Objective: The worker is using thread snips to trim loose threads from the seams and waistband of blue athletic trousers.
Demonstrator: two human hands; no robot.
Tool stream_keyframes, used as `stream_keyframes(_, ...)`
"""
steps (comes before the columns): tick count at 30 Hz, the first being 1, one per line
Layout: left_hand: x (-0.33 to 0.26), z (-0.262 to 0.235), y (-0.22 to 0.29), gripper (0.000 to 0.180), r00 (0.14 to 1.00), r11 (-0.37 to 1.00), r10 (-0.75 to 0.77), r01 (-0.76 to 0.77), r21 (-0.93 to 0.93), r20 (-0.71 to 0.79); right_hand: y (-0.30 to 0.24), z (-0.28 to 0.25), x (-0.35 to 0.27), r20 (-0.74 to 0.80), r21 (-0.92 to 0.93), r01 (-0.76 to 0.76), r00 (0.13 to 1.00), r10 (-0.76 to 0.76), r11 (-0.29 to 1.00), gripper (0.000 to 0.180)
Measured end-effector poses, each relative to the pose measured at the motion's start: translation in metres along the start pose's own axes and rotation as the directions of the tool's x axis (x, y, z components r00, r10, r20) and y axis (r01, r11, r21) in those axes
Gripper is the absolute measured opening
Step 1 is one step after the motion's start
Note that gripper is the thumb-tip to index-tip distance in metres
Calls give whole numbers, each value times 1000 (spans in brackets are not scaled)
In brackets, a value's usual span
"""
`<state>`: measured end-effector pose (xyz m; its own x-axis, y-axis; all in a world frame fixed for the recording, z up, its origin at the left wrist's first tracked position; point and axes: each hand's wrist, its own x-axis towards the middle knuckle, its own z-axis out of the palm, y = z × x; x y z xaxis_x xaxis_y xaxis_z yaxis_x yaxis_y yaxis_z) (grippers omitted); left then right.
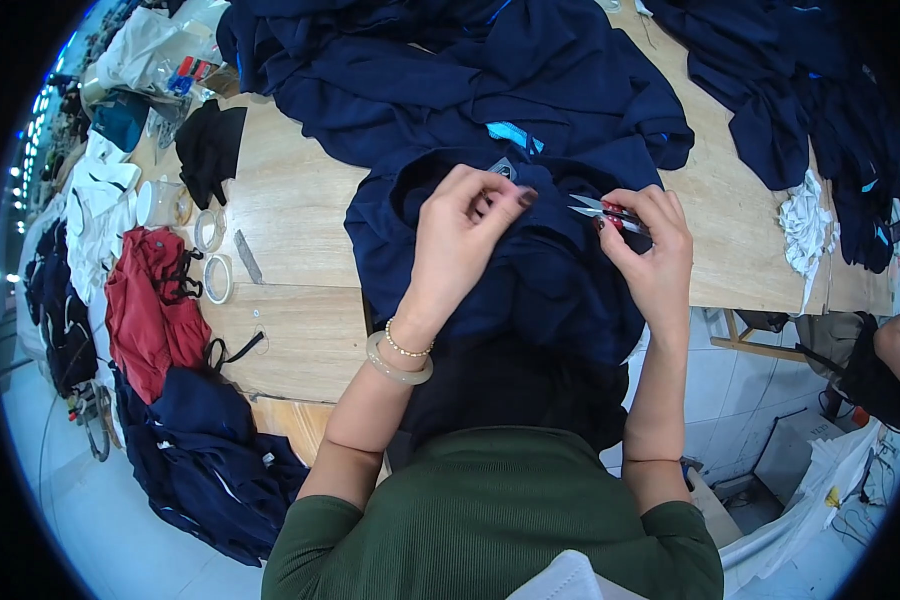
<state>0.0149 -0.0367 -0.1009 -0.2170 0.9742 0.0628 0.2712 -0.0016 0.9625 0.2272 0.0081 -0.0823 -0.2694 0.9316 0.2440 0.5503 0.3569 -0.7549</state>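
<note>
While the dark navy knit garment [530, 270] lies bunched at the near edge of the pale wooden counter [290, 210], here is how it stands:

Left hand: the left hand [465, 225] is closed, fingers pinching a fold of the navy cloth just below a small grey label [503, 168].
Right hand: the right hand [650, 245] grips small silver thread snips with a red grip [602, 212], blades pointing left toward the pinched fold, tips very near it.
Doing it well: I'd judge the fold wants holding taut and lifted, so the tips meet only loose thread, not the knit.
Risk: slack cloth could slip between the blades.
Counter: more navy garments [450, 70] heaped behind, a red cloth [150, 310] at the left edge, clear tape rolls [215, 255], a white rag bundle [805, 225] to the right.
Room: pale tiled floor [50, 500] below; another person's arm [895, 345] at far right.
</note>
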Motion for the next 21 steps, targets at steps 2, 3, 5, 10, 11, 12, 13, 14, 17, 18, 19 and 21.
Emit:
stream_keyframes(2, 2, 8, 4, 12, 998, 983, 62, -60, 171, -4, 1, 0, -1, -7, 3, -8, 1000, 8, 1000, 20)
stream_keyframes(3, 2, 11, 3, 13, 995, 972, 101, -95, 217, -18, 0, 1, -1, -6, 6, 2, 1000, -2, 1000, 20)
stream_keyframes(5, 4, 11, 7, 12, 997, 981, 78, -78, 180, 10, -3, 2, -1, -8, 9, 12, 1000, -12, 1000, 20)
stream_keyframes(10, 10, 9, 2, 10, 999, 1000, 10, -10, 12, 42, -8, 3, -2, 2, 2, 63, 998, -63, 998, 18)
stream_keyframes(11, 11, 8, 1, 8, 998, 999, -27, 28, -20, 54, -7, 5, -2, 2, 3, 62, 998, -62, 998, 18)
stream_keyframes(12, 11, 8, 0, 8, 996, 996, -65, 68, -52, 65, -6, 6, -2, 2, -9, 78, 997, -78, 997, 17)
stream_keyframes(13, 11, 8, -1, 8, 996, 996, -67, 70, -51, 65, -6, 8, -2, 3, -20, 95, 996, -95, 995, 16)
stream_keyframes(14, 11, 8, -1, 9, 996, 996, -68, 71, -48, 61, -6, 9, -2, 4, -18, 93, 996, -93, 995, 16)
stream_keyframes(17, 12, 9, -2, 10, 997, 997, -57, 60, -50, 55, -10, 12, 0, 7, -70, 146, 989, -146, 987, 16)
stream_keyframes(18, 13, 9, -2, 10, 997, 998, -46, 49, -41, 54, -10, 12, 1, 14, -70, 152, 988, -151, 986, 15)
stream_keyframes(19, 13, 9, -2, 10, 997, 998, -48, 50, -40, 53, -10, 12, 1, 21, -70, 157, 988, -156, 985, 15)
stream_keyframes(21, 13, 10, -2, 11, 998, 998, -47, 49, -40, 49, -9, 14, 2, 23, -77, 170, 985, -169, 982, 16)
